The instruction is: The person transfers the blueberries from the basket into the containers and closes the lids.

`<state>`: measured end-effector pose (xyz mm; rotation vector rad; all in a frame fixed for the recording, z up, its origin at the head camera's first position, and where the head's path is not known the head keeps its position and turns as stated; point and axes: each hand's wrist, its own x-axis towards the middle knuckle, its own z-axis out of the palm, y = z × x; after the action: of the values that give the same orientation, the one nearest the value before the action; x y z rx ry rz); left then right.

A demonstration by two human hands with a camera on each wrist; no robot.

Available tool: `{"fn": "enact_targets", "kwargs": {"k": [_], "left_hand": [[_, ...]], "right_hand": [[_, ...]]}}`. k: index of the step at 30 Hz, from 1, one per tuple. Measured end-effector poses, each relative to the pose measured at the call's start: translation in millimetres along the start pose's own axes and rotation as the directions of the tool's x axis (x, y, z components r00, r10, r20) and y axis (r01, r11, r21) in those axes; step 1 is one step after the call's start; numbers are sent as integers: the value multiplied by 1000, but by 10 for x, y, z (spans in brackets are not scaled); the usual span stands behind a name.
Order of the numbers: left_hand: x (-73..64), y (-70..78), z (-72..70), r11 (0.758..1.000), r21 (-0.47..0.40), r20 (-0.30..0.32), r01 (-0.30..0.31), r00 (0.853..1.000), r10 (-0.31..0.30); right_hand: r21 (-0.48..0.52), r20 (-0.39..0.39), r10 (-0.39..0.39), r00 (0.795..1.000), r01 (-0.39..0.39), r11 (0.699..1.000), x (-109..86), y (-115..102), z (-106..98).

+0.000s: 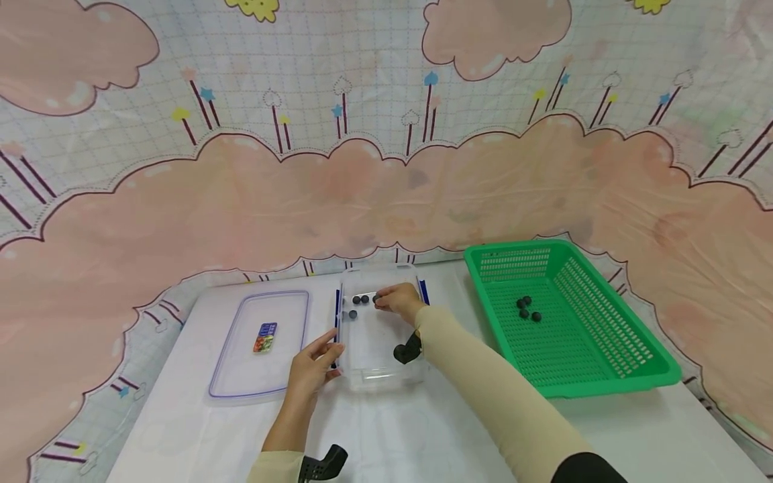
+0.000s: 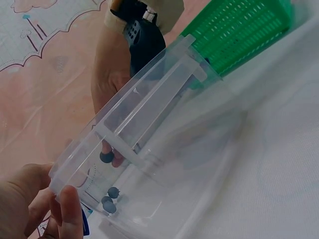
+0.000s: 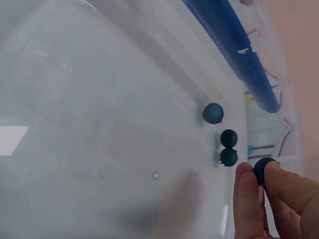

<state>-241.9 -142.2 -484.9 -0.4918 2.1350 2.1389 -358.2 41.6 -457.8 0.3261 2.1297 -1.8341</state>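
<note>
A clear plastic box [image 1: 380,352] with blue side latches stands in the middle of the white table. My left hand [image 1: 313,365] grips its left side, thumb and fingers at the rim in the left wrist view. Over the box's far end, my right hand [image 1: 400,300] pinches a small dark ball [image 3: 262,171] between thumb and fingertips. Inside the box, two dark balls [image 3: 229,148] touch each other near the far wall. A third ball [image 3: 213,113] lies close to them, toward the blue latch [image 3: 234,50].
To the right stands a green perforated basket [image 1: 586,386] with several dark balls [image 1: 527,310] in it. A clear lid [image 1: 241,369] with a blue-purple rim lies left of the box, a small colourful label [image 1: 265,337] on it. A patterned cloth [image 1: 386,201] hangs behind the table.
</note>
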Motion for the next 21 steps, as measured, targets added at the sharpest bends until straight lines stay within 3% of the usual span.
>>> {"fn": "enact_targets", "kwargs": {"k": [5, 21], "left_hand": [[5, 0, 9, 1000, 2, -2, -1, 1000, 1], [12, -41, 9, 1000, 2, -5, -21, 1000, 21]], "right_hand": [[-7, -25, 25, 999, -26, 1000, 56, 60, 36], [-160, -86, 67, 994, -80, 984, 333, 223, 154]]}}
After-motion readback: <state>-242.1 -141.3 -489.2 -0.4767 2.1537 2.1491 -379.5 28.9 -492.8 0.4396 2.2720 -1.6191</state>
